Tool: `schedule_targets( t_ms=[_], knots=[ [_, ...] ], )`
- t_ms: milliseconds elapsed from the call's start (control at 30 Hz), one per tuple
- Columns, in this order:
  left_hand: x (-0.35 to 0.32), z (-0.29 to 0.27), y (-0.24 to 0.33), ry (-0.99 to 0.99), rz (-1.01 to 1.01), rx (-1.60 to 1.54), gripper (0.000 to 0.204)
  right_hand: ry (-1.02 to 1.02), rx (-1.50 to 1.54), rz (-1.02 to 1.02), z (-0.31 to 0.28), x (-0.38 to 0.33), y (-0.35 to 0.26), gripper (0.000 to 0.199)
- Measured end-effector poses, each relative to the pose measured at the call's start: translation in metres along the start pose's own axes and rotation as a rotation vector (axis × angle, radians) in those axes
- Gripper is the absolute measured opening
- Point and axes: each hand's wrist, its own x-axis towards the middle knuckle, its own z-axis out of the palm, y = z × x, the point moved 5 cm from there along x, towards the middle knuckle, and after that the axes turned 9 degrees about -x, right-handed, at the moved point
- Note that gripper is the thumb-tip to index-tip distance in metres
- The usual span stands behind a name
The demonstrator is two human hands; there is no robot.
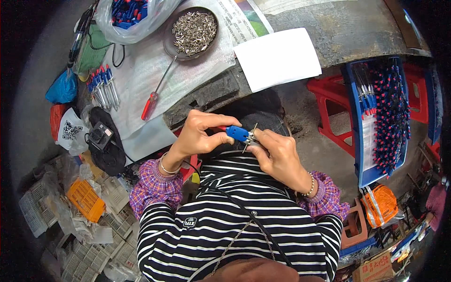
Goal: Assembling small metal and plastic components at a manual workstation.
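Observation:
In front of my chest I hold a small blue plastic piece [237,134] with a red end. My left hand [199,134] is closed, pinching its red end between thumb and fingers. My right hand [279,152] grips a silver metal part [251,138] at the other end of the blue piece. A thin metal rod sticks out crosswise there. Whether the metal part is joined to the blue piece I cannot tell. Beyond my hands, on the paper-covered bench, lies a screwdriver [151,104] with a clear red handle. Its tip reaches a round pan [167,41] of small metal pins [195,33].
A clear bag [104,24] of blue-and-red pieces and several metal-shafted pieces [104,89] with blue-and-red ends lie on the bench. White paper [277,58] overhangs its edge. At right, a blue tray [361,175] of similar pieces rests by red stools [329,110]. Baskets [86,199] stand lower left.

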Motion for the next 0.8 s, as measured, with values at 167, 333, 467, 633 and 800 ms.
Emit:
schedule_targets(
  t_ms=[167, 333, 467, 633, 800],
  knots=[
    [-0.0023, -0.0004, 0.0004, 0.013, -0.007, 0.013, 0.029, -0.001, 0.008, 0.008, 0.0006, 0.0003, -0.0002, 0.026],
    [-0.0022, -0.0002, 0.0001, 0.013, -0.012, 0.005, 0.029, 0.001, 0.007, -0.001, 0.0001, 0.0004, 0.0001, 0.026],
    [-0.0014, 0.0002, 0.0002, 0.003, -0.028, -0.014, 0.029, -0.006, -0.001, -0.006, -0.0002, 0.0005, 0.0003, 0.026],
    [-0.0004, -0.0011, 0.0018, -0.021, -0.024, 0.010, 0.029, -0.014, -0.001, 0.003, -0.0010, 0.0014, -0.0004, 0.027],
    [0.0010, -0.0055, 0.0090, -0.062, -0.043, -0.032, 0.034, -0.070, 0.118, 0.120, 0.0015, 0.0001, 0.0073, 0.024]
  ],
)
